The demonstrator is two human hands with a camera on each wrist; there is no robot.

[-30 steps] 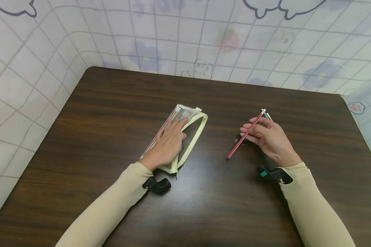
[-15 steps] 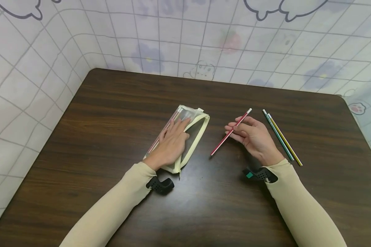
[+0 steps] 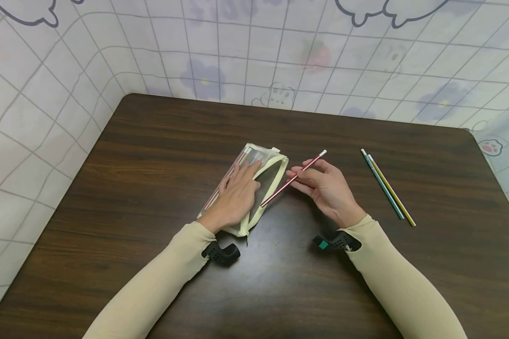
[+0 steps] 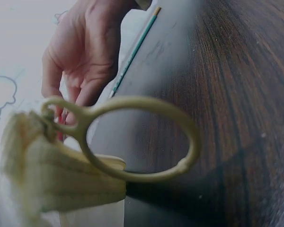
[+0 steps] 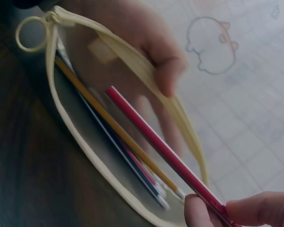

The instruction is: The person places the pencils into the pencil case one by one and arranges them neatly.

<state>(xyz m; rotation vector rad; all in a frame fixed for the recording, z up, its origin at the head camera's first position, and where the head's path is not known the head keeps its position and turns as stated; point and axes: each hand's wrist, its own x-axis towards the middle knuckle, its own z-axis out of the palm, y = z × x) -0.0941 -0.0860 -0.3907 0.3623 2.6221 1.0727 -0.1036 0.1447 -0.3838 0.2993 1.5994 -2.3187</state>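
Observation:
My left hand (image 3: 237,190) rests with its fingers spread on a clear pencil case (image 3: 260,154) with cream zip edging. In the right wrist view its thumb lies over one edge of the unzipped mouth (image 5: 87,149). Between thumb and fingers, my right hand (image 3: 326,188) pinches a red pencil (image 3: 282,188) with a white end. The pencil's lower end overlaps the case's mouth in the head view. Inside the case lie a yellow pencil (image 5: 113,123), a dark pencil (image 5: 128,161) and others partly hidden. A ring pull (image 4: 191,142) hangs from the zip.
A green pencil (image 3: 382,183) and a yellow-gold pencil (image 3: 396,197) lie side by side on the dark wooden table (image 3: 161,141), right of my right hand. A patterned, gridded wall covering (image 3: 237,56) stands behind the table and along its left side.
My right hand has moved left with the red pencil, away from the green and yellow-gold pencils and up to the case's mouth. My left hand has stayed on the case.

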